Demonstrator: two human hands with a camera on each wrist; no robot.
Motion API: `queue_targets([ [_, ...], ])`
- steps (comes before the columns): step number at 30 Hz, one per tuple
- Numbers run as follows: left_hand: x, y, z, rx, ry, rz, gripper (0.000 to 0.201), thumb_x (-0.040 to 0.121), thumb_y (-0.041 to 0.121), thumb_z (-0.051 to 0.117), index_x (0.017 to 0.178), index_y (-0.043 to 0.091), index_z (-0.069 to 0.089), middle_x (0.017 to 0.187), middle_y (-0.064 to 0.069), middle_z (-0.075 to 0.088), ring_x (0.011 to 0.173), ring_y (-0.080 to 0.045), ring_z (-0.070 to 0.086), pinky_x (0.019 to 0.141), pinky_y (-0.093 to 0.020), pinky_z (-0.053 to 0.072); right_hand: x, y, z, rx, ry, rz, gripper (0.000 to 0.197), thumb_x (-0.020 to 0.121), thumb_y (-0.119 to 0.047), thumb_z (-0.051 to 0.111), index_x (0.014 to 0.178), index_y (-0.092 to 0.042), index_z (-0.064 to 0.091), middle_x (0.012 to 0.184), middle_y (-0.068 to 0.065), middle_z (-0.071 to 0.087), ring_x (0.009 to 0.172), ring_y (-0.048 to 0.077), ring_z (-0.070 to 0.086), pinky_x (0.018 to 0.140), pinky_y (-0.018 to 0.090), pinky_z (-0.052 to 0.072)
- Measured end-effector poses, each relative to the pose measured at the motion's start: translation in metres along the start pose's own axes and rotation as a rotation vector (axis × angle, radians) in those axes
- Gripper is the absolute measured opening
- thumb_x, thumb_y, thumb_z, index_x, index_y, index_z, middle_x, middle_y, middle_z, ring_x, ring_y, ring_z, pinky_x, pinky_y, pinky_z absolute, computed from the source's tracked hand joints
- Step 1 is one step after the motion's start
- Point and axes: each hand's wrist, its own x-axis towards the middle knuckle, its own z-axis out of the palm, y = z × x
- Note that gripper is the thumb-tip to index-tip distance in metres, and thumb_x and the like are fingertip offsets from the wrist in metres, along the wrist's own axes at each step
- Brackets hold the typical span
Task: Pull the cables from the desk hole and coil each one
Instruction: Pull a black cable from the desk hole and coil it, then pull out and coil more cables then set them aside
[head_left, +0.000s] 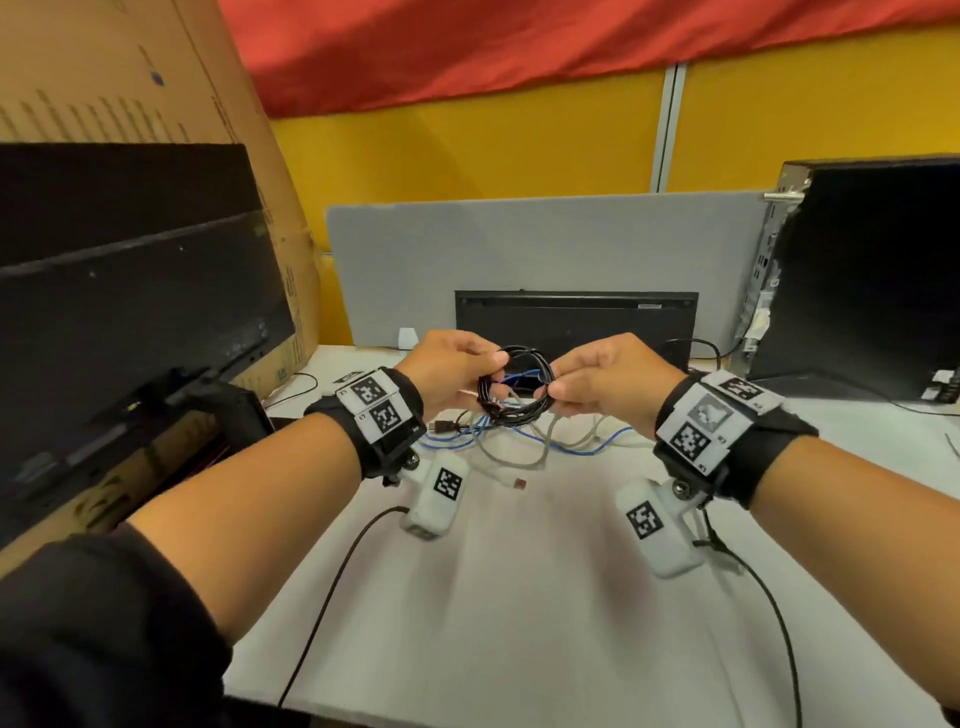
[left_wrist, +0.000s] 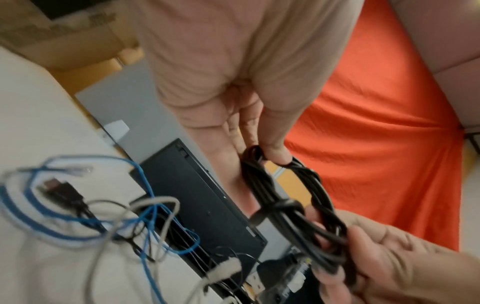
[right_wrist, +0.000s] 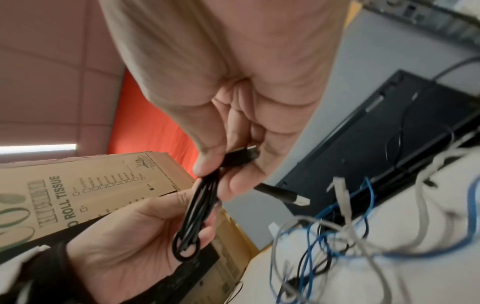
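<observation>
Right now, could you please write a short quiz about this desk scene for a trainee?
1. True or false: the coiled black cable lies flat on the white desk.
2. Which hands hold it? A) left hand only B) right hand only C) both
3. Fill in: the loose cables under the hands are grey and ____.

Key: 1 false, it is held above the desk; 2 C; 3 blue.
</observation>
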Motion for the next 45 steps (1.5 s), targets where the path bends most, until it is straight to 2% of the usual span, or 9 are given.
queue_targets([
  [5, -0.006, -0.011, -0.032, 0.398, 0.098, -0.095, 0.010, 0.084, 0.016, 0.074, 0.088, 0.007, 0.071, 0.086, -0.010, 0.070, 0.072, -0.020, 0.068, 0.064, -0.028, 0.059, 0.004, 0.006, 0.047, 0.071, -0.091, 0.163, 0.010, 0.084, 0.002, 0.068, 0.091, 0.009, 0.066, 0.093, 0.029, 0.068, 0.074, 0.028, 0.068, 0.074, 0.032, 0.060],
  [10, -0.014, -0.037, -0.056, 0.560, 0.070, -0.219, 0.007, 0.082, 0.014, 0.077, 0.085, 0.008, 0.073, 0.075, -0.008, 0.069, 0.059, -0.016, 0.064, 0.054, -0.023, 0.057, 0.006, 0.015, 0.076, -0.089, -0.276, 0.253, 0.037, 0.088, -0.018, 0.069, 0.107, 0.013, 0.064, 0.092, 0.023, 0.067, 0.082, 0.027, 0.062, 0.094, 0.042, 0.052],
  [18, -0.026, -0.081, -0.068, 0.693, -0.003, -0.397, 0.014, 0.084, 0.009, 0.073, 0.094, 0.000, 0.070, 0.076, -0.011, 0.066, 0.058, -0.021, 0.064, 0.058, -0.030, 0.060, 0.014, 0.017, 0.060, -0.402, -0.280, 0.251, 0.027, 0.090, -0.016, 0.065, 0.105, 0.007, 0.065, 0.098, 0.018, 0.072, 0.083, 0.028, 0.070, 0.084, 0.038, 0.058],
  [21, -0.027, -0.091, -0.064, 0.795, -0.048, -0.426, 0.027, 0.085, 0.011, 0.073, 0.106, -0.006, 0.068, 0.096, -0.022, 0.071, 0.087, -0.035, 0.070, 0.084, -0.043, 0.058, 0.016, 0.021, 0.047, -0.549, -0.277, 0.250, 0.023, 0.091, -0.018, 0.064, 0.101, 0.002, 0.069, 0.094, 0.013, 0.074, 0.088, 0.027, 0.072, 0.081, 0.036, 0.059],
  [25, -0.021, -0.089, -0.056, 0.882, -0.080, -0.413, 0.030, 0.088, 0.010, 0.065, 0.114, -0.005, 0.065, 0.107, -0.023, 0.069, 0.097, -0.034, 0.069, 0.088, -0.042, 0.057, 0.015, 0.028, 0.029, -0.644, -0.261, 0.303, 0.020, 0.090, -0.017, 0.064, 0.099, -0.001, 0.070, 0.090, 0.011, 0.074, 0.082, 0.023, 0.072, 0.073, 0.031, 0.060],
  [32, 0.000, -0.051, -0.010, 1.080, 0.023, 0.056, 0.025, 0.093, 0.016, 0.050, 0.102, 0.004, 0.070, 0.106, -0.012, 0.069, 0.098, -0.027, 0.061, 0.089, -0.037, 0.051, 0.005, 0.037, -0.010, -0.717, -0.181, 0.382, 0.024, 0.091, -0.014, 0.062, 0.107, 0.004, 0.066, 0.097, 0.016, 0.073, 0.082, 0.024, 0.069, 0.084, 0.039, 0.058],
  [37, -0.002, -0.029, 0.059, 0.996, -0.220, 0.341, 0.019, 0.091, 0.011, 0.056, 0.099, 0.006, 0.072, 0.099, -0.004, 0.069, 0.088, -0.016, 0.060, 0.080, -0.027, 0.048, -0.001, 0.050, -0.050, -0.791, -0.089, 0.469, 0.022, 0.088, -0.020, 0.068, 0.092, 0.002, 0.069, 0.080, 0.012, 0.074, 0.068, 0.023, 0.070, 0.072, 0.036, 0.061],
  [40, 0.000, -0.026, 0.100, 0.983, -0.348, 0.384, 0.018, 0.091, 0.014, 0.060, 0.102, 0.009, 0.073, 0.100, -0.003, 0.070, 0.084, -0.011, 0.060, 0.081, -0.025, 0.047, -0.009, 0.064, -0.076, -0.819, -0.001, 0.534, 0.029, 0.079, -0.031, 0.076, 0.069, -0.005, 0.067, 0.052, 0.004, 0.068, 0.041, 0.017, 0.061, 0.049, 0.025, 0.054],
  [45, 0.009, -0.036, 0.155, 0.930, -0.493, 0.169, 0.022, 0.094, 0.015, 0.054, 0.103, 0.003, 0.071, 0.096, -0.009, 0.072, 0.072, -0.014, 0.062, 0.065, -0.023, 0.055, -0.029, 0.089, -0.091, -0.874, -0.041, 0.655, 0.046, 0.065, -0.051, 0.081, 0.072, -0.008, 0.068, 0.053, 0.004, 0.069, 0.046, 0.020, 0.065, 0.056, 0.031, 0.060],
])
